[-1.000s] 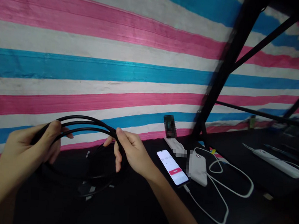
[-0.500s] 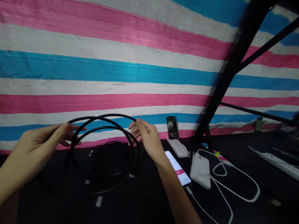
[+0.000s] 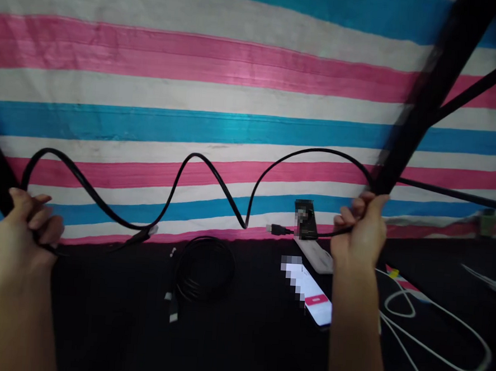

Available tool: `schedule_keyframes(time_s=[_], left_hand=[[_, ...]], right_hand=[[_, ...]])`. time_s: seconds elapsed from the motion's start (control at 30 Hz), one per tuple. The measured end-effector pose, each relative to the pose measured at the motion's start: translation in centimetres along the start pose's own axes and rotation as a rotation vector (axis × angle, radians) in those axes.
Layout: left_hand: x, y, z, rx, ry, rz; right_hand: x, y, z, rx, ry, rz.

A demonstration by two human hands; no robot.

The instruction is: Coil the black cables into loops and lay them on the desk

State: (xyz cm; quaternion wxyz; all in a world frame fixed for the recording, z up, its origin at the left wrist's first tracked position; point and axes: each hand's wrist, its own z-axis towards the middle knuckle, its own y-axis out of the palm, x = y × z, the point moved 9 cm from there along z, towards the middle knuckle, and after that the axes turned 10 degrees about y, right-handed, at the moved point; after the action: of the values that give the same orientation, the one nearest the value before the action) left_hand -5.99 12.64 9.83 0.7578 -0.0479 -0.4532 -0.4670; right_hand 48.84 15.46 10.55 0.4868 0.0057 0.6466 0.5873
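A black USB cable (image 3: 82, 179) stretches in loose waves between my two hands, in front of the striped sheet. My left hand (image 3: 26, 233), at the far left, is closed around one part of it. On the right, my right hand (image 3: 360, 234) grips the other part, and a USB plug (image 3: 278, 229) sticks out leftward from it. A second plug end (image 3: 142, 235) dangles to the right of my left hand. Below the waves, another coiled black cable (image 3: 205, 239) lies on the dark table, its light-tipped plug (image 3: 173, 310) toward me.
A lit phone (image 3: 318, 303) lies left of my right forearm. Behind it, a dark-screened device (image 3: 307, 220) leans by a white block (image 3: 317, 257). White cables (image 3: 443, 360) loop at the right. A black frame post (image 3: 421, 106) slants up before the striped sheet (image 3: 234, 131).
My hands have moved far apart, and the looped cable between them has opened into a long wavy line. Its plug ends now show. The view has shifted slightly left.
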Motion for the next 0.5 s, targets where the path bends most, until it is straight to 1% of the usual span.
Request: schedule_keyframes(time_s=[0.1,0.17,0.23,0.3,0.37,0.43,0.5], left_hand=[[-0.3,-0.8,-0.3,0.135,-0.022,-0.105],[0.5,-0.6,-0.7,0.164,0.027,-0.063],[1.9,0.0,-1.0,0.134,0.128,0.036],[3.6,0.9,-1.5,0.076,0.245,0.146],[4.9,1.8,-2.3,0.030,0.323,0.206],[5.5,3.1,-3.1,-0.026,0.336,0.205],[5.8,4.9,-4.3,-0.106,0.313,0.204]], right_hand=[[-0.1,0.2,-0.3,-0.010,0.026,0.034],[0.1,0.9,-0.8,-0.050,0.032,0.009],[0.2,1.8,-1.4,-0.100,0.032,-0.032],[0.5,2.7,-2.1,-0.155,0.034,-0.052],[1.0,3.6,-2.8,-0.218,0.043,-0.038],[1.9,4.6,-3.7,-0.305,0.047,-0.028],[3.1,5.9,-4.9,-0.419,0.041,-0.083]])
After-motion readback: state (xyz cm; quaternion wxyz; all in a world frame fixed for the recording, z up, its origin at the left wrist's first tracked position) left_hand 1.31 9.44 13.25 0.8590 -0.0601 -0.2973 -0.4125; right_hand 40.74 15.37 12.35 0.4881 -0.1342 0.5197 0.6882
